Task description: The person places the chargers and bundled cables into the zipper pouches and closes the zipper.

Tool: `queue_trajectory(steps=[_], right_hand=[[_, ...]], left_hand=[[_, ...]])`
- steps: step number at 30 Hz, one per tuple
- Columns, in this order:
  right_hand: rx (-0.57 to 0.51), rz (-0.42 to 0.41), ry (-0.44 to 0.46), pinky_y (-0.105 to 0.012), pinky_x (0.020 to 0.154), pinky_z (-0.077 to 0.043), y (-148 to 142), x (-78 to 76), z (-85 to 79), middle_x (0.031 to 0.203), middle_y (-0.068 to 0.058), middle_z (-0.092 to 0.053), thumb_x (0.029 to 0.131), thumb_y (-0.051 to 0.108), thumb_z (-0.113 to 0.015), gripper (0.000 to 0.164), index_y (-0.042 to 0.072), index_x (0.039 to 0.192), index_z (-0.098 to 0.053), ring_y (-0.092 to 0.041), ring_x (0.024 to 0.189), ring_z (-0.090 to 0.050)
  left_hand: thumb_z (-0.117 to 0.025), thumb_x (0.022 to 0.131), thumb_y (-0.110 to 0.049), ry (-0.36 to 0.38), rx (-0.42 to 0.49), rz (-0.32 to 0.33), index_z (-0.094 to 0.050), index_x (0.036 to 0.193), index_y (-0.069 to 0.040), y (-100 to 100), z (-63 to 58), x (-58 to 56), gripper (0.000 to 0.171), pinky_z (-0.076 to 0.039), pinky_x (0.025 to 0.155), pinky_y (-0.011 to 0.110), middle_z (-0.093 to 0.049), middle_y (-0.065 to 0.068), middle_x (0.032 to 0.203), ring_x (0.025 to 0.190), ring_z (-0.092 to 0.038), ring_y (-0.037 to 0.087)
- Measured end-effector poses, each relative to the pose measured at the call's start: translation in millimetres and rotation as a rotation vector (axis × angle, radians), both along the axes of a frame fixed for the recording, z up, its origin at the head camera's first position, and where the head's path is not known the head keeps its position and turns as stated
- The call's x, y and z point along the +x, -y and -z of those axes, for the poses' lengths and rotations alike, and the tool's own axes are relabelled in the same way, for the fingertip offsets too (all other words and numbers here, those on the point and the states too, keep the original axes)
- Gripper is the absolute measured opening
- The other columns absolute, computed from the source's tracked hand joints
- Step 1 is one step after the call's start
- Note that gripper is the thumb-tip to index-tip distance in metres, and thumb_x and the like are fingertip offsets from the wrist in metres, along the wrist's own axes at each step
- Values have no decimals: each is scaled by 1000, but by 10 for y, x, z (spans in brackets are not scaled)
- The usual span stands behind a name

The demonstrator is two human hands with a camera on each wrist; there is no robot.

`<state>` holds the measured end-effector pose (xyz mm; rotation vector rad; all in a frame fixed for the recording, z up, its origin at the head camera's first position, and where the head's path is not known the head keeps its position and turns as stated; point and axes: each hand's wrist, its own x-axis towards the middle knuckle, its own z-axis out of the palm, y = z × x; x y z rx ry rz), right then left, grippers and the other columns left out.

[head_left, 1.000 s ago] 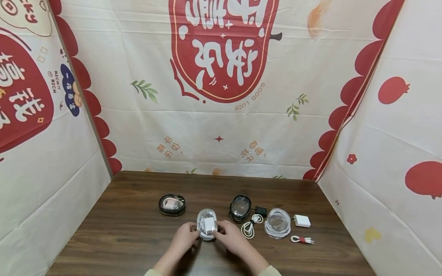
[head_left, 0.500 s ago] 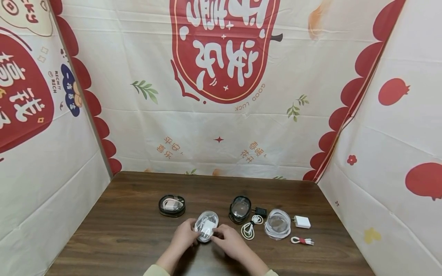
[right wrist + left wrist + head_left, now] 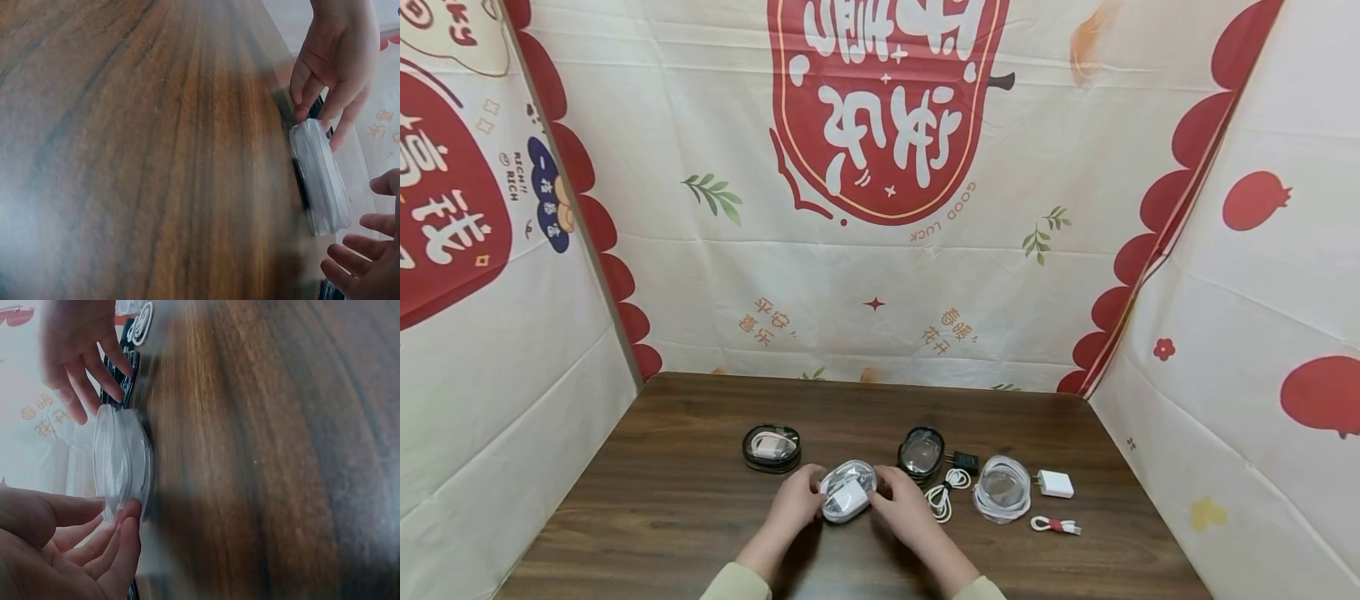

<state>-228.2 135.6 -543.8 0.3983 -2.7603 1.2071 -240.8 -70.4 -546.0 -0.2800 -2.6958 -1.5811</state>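
A clear oval case (image 3: 848,493) with a white edge, holding a white charger and cable, is between my two hands near the front of the table. My left hand (image 3: 797,502) pinches its left end between thumb and fingers; in the left wrist view the case (image 3: 122,459) stands edge-on just over the wood. My right hand (image 3: 906,507) is beside the other end, its fingers (image 3: 353,253) spread and slightly bent, apart from the case in the right wrist view. A black-rimmed oval case (image 3: 771,447) with a light-coloured charger inside lies to the left, behind my left hand.
Behind my right hand lies a black-rimmed case (image 3: 921,453), with a black plug (image 3: 964,462) and a white cable bundle (image 3: 947,493) close by. Farther right are a white-rimmed round case (image 3: 1002,490), a white plug (image 3: 1056,483) and a red-banded short cable (image 3: 1056,524). Printed cloth walls surround the table.
The clear case has turned clockwise between the hands, its far end now toward the right. My right hand has let go of its edge, while the left keeps its pinch.
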Motion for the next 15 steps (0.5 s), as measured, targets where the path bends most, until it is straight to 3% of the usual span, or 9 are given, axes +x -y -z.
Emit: queue_trajectory(steps=[4, 10, 15], right_hand=[[4, -10, 7, -49, 97, -44, 28, -5, 61, 122, -14, -60, 89, 17, -63, 40, -5, 122, -62, -32, 115, -56], [7, 6, 8, -46, 97, -45, 68, -4, 81, 121, -11, -60, 90, 18, -64, 40, -6, 122, -63, -28, 113, -56], [14, 20, 3, -46, 94, -46, 87, 1, 77, 119, -10, -60, 90, 19, -65, 40, -6, 121, -63, -27, 110, -58]], left_hand=[[-62, 78, 13, 6, 28, -23, -58, 113, 12, 15, 11, -31, 35, -48, 44, 29, -59, 7, 76, 50, -57, 18], [-65, 80, 9, 45, 75, -128, -61, 105, 13, 39, 20, -93, 26, -52, 47, 29, -60, 7, 72, 51, -59, 17], [-64, 86, 1, 81, 99, -192, -64, 100, 11, 16, 10, -158, 17, -54, 53, 29, -66, 12, 82, 57, -61, 16]])
